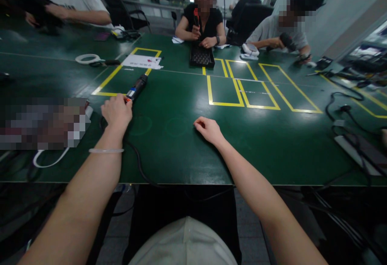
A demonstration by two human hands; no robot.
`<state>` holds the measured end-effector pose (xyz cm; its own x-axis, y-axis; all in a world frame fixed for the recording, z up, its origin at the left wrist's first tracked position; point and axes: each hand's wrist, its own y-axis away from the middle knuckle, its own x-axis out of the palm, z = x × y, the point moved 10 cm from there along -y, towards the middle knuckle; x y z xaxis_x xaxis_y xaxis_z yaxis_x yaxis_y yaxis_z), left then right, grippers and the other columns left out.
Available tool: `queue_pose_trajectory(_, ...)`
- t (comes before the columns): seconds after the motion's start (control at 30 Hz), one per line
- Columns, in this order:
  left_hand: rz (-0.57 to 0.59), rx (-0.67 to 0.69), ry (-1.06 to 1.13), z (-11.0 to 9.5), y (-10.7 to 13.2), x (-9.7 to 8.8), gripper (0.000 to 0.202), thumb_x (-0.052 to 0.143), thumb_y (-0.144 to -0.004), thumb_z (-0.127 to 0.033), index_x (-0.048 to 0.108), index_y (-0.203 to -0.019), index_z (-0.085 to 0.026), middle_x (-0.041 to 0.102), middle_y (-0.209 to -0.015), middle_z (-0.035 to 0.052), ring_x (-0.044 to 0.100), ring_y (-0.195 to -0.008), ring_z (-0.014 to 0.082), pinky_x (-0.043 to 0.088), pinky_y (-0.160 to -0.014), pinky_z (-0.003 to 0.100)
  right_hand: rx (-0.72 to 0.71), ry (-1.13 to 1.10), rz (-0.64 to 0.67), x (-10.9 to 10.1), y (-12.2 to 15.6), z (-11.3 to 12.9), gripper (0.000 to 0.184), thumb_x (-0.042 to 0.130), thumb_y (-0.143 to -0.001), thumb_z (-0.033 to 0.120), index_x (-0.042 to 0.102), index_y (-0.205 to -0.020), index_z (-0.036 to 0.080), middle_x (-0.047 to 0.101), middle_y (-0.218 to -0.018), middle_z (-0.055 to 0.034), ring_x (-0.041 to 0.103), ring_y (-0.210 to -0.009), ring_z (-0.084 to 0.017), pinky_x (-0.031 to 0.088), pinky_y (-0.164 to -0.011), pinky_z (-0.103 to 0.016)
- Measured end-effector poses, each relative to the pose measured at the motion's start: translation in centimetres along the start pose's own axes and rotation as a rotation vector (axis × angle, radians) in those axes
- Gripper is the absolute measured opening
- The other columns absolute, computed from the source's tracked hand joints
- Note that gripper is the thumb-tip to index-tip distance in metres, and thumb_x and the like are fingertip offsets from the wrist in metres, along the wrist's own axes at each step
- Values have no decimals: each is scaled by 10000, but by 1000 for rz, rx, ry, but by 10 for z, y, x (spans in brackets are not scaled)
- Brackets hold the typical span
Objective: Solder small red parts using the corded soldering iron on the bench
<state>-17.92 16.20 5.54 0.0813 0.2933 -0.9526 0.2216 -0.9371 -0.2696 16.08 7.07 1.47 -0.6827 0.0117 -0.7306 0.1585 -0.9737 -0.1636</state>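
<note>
My left hand [117, 112] is wrapped round the near end of a black electric screwdriver [138, 87]. It lies slanting away to the right, low over the green table [178, 160], with a blue and white label and a bit of orange by my fingers. A black cord [139, 158] runs from near that hand to the table's front edge. My right hand [208, 129] rests on the tabletop to the right, its fingers curled in and nothing visible in them. A white printed sheet [141, 61] lies just beyond the screwdriver's far end.
Yellow tape outlines [226, 104] mark the table. A white cable coil [87, 59] lies at the far left, a bag [45, 122] at the near left. Across the table, a person holds a red-and-black tool above a black tray [201, 57]. Cables [332, 104] spread at the right.
</note>
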Motion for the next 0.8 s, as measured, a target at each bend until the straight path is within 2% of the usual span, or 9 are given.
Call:
queue_pose_trajectory(0.2,-7,1,18,-1,2,-3,412,463,-957,-390,611,-1206,-97,630,-1183,202,546,-1053,323,410,-905,455,4,9,8,0,0,2,180,545,-913,263,714,-936,205,717,-823,-16,612,-721,-162,425,-686,-263)
queue_pose_trajectory(0.4,-5,5,71,-2,4,2,408,565,-909,-434,626,-1160,-119,590,-1212,186,521,-1065,315,405,-904,441,-8,28,16,1,0,2,174,547,-912,258,711,-937,203,714,-823,-14,610,-722,-161,410,-680,-264)
queue_pose_trajectory(0.6,-23,-26,85,2,1,3,409,481,-965,-391,597,-1192,-71,602,-1206,202,534,-1044,290,401,-892,434,-14,33,16,0,1,4,171,550,-909,254,710,-935,198,722,-834,-18,608,-713,-160,405,-670,-263)
queue_pose_trajectory(0.8,-18,-89,119,8,-3,6,379,485,-972,-363,575,-1188,-65,601,-1201,199,539,-1075,298,373,-920,445,-16,37,13,-1,1,5,164,557,-903,254,712,-926,205,727,-839,-18,615,-725,-164,412,-671,-263)
